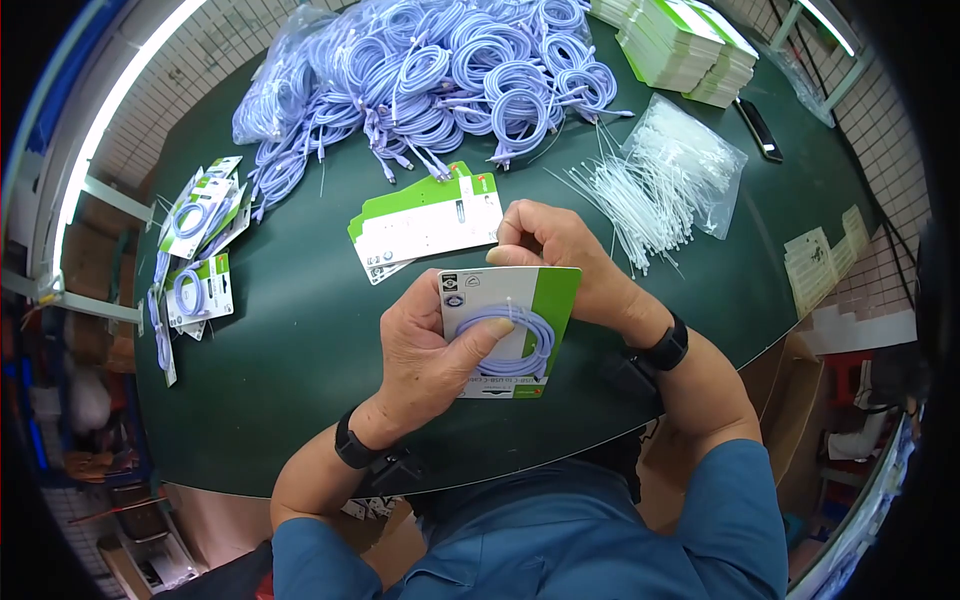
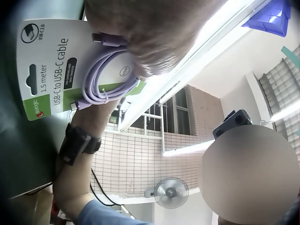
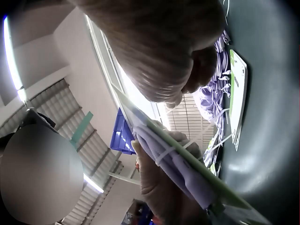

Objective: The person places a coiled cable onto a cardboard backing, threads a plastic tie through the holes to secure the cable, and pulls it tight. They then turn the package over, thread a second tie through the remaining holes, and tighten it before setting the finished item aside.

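My left hand [image 1: 425, 345] grips a white and green packaging card [image 1: 545, 300], its thumb pressing on a coiled lilac USB-C cable [image 1: 540, 345] that lies against the card's face. A white cable tie [image 3: 165, 155] binds the coil, and thin white tie ends [image 3: 206, 126] stick out from the card's back. Just beyond the card's upper edge is my right hand [image 1: 565, 250], its fingers curled and thumb close to the index finger. I cannot tell whether it pinches a tie end. In the left wrist view, the card's printing [image 2: 61, 70] faces the camera.
Flat cards [image 1: 430, 225] lie in a stack beyond my hands. Behind are piled lilac cables [image 1: 450, 70]; white cable ties [image 1: 640, 195] spread at right beside a plastic bag [image 1: 695, 150]. Carded cables [image 1: 200, 285] lie at left. Card bundles [image 1: 675, 50] and a phone [image 1: 758, 130] sit back right.
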Tool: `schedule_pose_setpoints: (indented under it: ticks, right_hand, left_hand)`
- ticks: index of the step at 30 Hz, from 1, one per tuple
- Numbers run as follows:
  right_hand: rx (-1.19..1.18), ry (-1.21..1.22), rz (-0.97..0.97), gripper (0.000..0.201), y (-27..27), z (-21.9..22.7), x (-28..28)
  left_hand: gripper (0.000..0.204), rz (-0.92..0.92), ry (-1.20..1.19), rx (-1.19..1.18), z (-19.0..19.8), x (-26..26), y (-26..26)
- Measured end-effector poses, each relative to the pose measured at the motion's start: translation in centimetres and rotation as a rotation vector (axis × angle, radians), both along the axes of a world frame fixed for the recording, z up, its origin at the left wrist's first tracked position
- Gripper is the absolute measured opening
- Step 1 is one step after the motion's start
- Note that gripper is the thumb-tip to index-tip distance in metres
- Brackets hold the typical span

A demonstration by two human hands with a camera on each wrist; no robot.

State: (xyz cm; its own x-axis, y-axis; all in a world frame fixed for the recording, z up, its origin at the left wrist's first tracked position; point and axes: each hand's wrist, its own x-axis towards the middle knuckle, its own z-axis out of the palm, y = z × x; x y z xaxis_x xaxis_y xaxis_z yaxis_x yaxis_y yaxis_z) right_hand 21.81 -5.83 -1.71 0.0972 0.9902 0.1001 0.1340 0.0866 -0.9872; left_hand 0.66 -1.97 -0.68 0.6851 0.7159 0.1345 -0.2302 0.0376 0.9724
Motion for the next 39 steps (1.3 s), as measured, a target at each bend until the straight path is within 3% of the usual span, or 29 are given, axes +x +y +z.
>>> schedule_pose_setpoints:
  ticks: [3,8,11,15,16,19,20,23,24,27,28,31,35,36,39]
  right_hand:
    - [0.360,-0.451,-0.092,0.023,0.2,-0.3,-0.6]
    - [0.451,-0.588,-0.153,0.027,0.1,-0.9,-1.6]
    - [0.587,-0.798,-0.279,0.028,0.4,-0.8,-1.6]
    - [0.498,-0.852,-0.298,0.024,0.6,-1.8,-1.2]
    - [0.502,-0.857,-0.287,0.024,0.7,-1.6,-0.9]
    - [0.219,-0.474,-0.369,0.018,0.7,-1.4,0.3]
    - [0.210,-0.484,-0.350,0.018,0.3,-1.1,0.7]
    - [0.029,0.137,-0.081,0.030,-0.1,2.0,1.7]
    - [0.028,0.121,-0.062,0.030,0.0,2.4,1.4]
    - [0.269,-0.498,0.159,0.054,-0.9,3.0,-0.2]
    - [0.273,-0.505,0.165,0.054,-1.0,3.2,-0.3]
    - [-0.034,-0.348,0.235,0.073,-1.4,3.6,-0.2]
    - [-0.110,-0.295,0.286,0.083,-1.3,3.6,0.3]
    - [-0.108,-0.296,0.282,0.083,-1.3,3.3,0.4]
    - [0.107,-0.313,0.297,0.078,-1.2,2.5,0.1]
  left_hand:
    - [0.028,0.021,0.065,0.070,-0.2,-0.3,0.1]
    - [0.027,0.027,0.071,0.083,-0.4,-0.4,0.2]
    - [0.027,-0.001,0.103,0.027,-0.3,-0.3,0.5]
    - [0.029,-0.028,0.099,-0.026,-1.4,0.0,1.8]
    - [0.029,-0.020,0.090,-0.028,-1.1,0.2,1.9]
    - [0.036,-0.048,0.162,0.074,0.0,0.2,1.8]
    - [0.036,-0.033,0.153,0.058,-0.1,0.2,1.9]
    - [0.047,-0.117,0.220,0.033,-0.3,0.2,2.8]
    - [0.047,-0.098,0.204,0.032,-0.4,0.2,3.2]
    - [0.056,-0.212,0.321,0.156,-1.0,0.1,4.1]
    - [0.056,-0.205,0.314,0.159,-1.2,0.0,4.2]
    - [0.070,-0.236,0.210,0.159,-1.8,-0.1,4.0]
    - [0.073,-0.213,0.126,0.257,-3.2,0.3,4.4]
    - [0.073,-0.216,0.124,0.260,-2.8,0.2,4.4]
    - [0.070,-0.237,0.187,-0.017,-0.8,-0.3,4.4]
